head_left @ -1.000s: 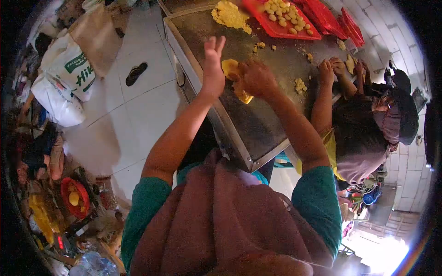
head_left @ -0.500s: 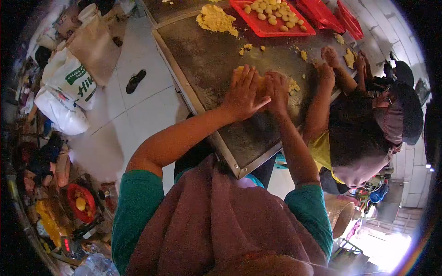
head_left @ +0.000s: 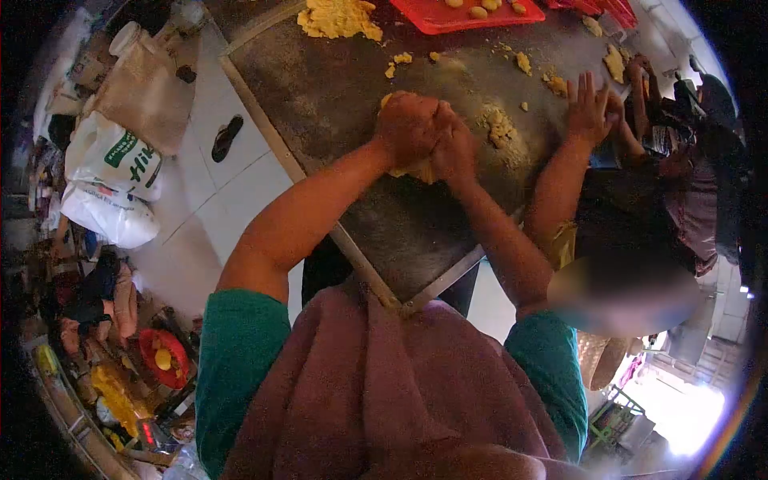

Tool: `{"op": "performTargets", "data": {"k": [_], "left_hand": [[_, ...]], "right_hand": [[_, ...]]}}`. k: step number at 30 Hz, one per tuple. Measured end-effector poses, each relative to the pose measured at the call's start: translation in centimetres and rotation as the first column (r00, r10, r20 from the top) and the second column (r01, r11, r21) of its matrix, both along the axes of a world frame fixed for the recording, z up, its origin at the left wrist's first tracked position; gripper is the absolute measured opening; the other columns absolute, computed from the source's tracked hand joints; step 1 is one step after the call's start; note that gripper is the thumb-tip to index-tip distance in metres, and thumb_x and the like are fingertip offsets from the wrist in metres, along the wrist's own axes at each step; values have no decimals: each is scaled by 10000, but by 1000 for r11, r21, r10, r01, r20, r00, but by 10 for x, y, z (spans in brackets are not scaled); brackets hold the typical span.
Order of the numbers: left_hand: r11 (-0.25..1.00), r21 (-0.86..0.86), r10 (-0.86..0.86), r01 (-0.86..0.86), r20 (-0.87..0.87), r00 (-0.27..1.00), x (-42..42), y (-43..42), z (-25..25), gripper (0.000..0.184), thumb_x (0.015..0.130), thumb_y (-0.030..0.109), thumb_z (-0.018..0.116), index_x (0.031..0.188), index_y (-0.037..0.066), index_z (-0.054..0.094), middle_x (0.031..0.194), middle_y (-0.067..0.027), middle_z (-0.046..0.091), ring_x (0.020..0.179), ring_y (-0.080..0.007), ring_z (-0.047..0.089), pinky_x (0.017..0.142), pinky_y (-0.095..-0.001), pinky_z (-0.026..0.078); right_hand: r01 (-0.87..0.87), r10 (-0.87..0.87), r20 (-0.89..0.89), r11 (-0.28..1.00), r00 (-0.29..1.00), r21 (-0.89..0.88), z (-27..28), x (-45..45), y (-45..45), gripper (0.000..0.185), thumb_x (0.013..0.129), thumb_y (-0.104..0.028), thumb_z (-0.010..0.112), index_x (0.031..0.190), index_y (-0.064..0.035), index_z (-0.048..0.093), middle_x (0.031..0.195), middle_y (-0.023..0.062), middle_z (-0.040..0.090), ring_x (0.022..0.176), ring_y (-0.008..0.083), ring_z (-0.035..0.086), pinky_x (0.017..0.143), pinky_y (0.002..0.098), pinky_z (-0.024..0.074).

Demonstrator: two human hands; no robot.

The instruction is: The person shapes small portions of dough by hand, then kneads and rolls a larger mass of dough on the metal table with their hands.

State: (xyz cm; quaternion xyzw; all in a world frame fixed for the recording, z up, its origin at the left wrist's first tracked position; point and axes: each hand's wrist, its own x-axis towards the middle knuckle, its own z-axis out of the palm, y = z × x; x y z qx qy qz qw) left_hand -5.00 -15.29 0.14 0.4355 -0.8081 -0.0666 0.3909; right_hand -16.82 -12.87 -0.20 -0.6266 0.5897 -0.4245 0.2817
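Observation:
My left hand (head_left: 406,126) is curled into a fist over a yellow piece of dough (head_left: 418,171), which is mostly hidden under it. Against it, my right hand (head_left: 454,152) is closed too, its fingers meeting the left ones over the dough. Both press on the dark metal tabletop (head_left: 400,232). Just right of my hands lies a crumbly heap of dough (head_left: 502,132). A large flattened mass of dough (head_left: 340,18) rests farther up the table.
A red tray (head_left: 464,18) holding small dough balls stands at the far edge. On the right, a co-worker's hand (head_left: 590,112) is raised over the table beside dough scraps (head_left: 554,82). White bags (head_left: 112,180) and a dark sandal (head_left: 227,138) are on the floor left.
My hands went from lying flat, fingers stretched over a dough roll, to closed fists on the dough, slightly left. The view shifted, cropping the tray. The co-worker's hand opened its fingers.

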Motion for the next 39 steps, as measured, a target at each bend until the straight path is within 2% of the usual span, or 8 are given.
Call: {"op": "performTargets", "data": {"k": [8, 14, 20, 23, 26, 29, 33, 39], "left_hand": [[975, -223, -28, 5, -98, 995, -1, -2, 2, 493, 909, 381, 333, 590, 51, 513, 541, -132, 506, 542, -337, 503, 571, -439, 362], [940, -319, -114, 122, 45, 992, 28, 33, 24, 589, 861, 576, 293, 875, 49, 556, 850, -153, 554, 823, -335, 522, 834, -477, 332], [942, -303, -79, 142, 211, 974, 40, 102, 14, 795, 783, 714, 255, 944, -6, 553, 1002, -181, 549, 1066, -317, 491, 1035, -507, 172], [955, -243, -141, 171, 135, 981, 52, 79, 25, 811, 803, 702, 216, 955, -18, 557, 957, -176, 561, 1022, -325, 513, 1012, -525, 202], [964, -12, 261, -267, -177, 949, 47, 22, 24, 835, 824, 692, 156, 946, -20, 576, 890, -156, 582, 968, -300, 549, 980, -485, 278], [700, 501, 63, 509, -753, 655, 45, -18, -9, 871, 830, 686, 106, 952, -26, 591, 872, -159, 596, 934, -283, 566, 929, -429, 352], [729, 536, -64, 426, -566, 822, 17, 19, 10, 891, 811, 704, 73, 1087, 7, 554, 982, -131, 602, 955, -245, 559, 887, -353, 391], [915, 314, -169, 253, -270, 948, 13, 65, 23, 814, 846, 651, 118, 1228, 8, 438, 1006, -187, 594, 993, -336, 549, 887, -396, 387]], "right_hand": [[-72, 57, -136, 991, 989, -109, 18, 2, 4, 459, 931, -385, 315, 906, -26, 599, 801, 198, 612, 753, 399, 579, 673, 451, 450], [-324, 73, -433, 775, 899, -542, 43, -6, 16, 227, 860, -266, 490, 831, -59, 578, 724, 140, 585, 651, 337, 564, 615, 429, 428], [-433, 89, -542, 715, 835, -549, 33, -14, 49, 168, 827, -225, 541, 892, -79, 591, 826, 115, 587, 776, 309, 550, 654, 446, 406], [-249, 222, -229, 964, 948, -95, 53, -15, 47, 188, 839, -234, 535, 921, -77, 598, 897, 141, 582, 829, 350, 538, 704, 468, 409], [-58, -67, -370, 947, 927, -317, 48, -3, 31, 272, 876, -267, 487, 929, -26, 600, 954, 183, 584, 938, 372, 524, 807, 416, 399], [-114, 290, -417, 910, 861, 398, 85, 8, 42, 323, 892, -292, 448, 987, -14, 584, 1046, 199, 563, 994, 373, 512, 844, 421, 395], [-291, 160, -458, 929, 874, -230, 34, -4, 65, 370, 905, -301, 403, 1069, -4, 550, 1090, 218, 532, 972, 389, 519, 826, 444, 407], [-224, 126, -278, 907, 952, -356, 12, 7, 79, 300, 875, -212, 443, 1085, -9, 514, 999, 223, 551, 883, 408, 538, 729, 434, 449]]}}
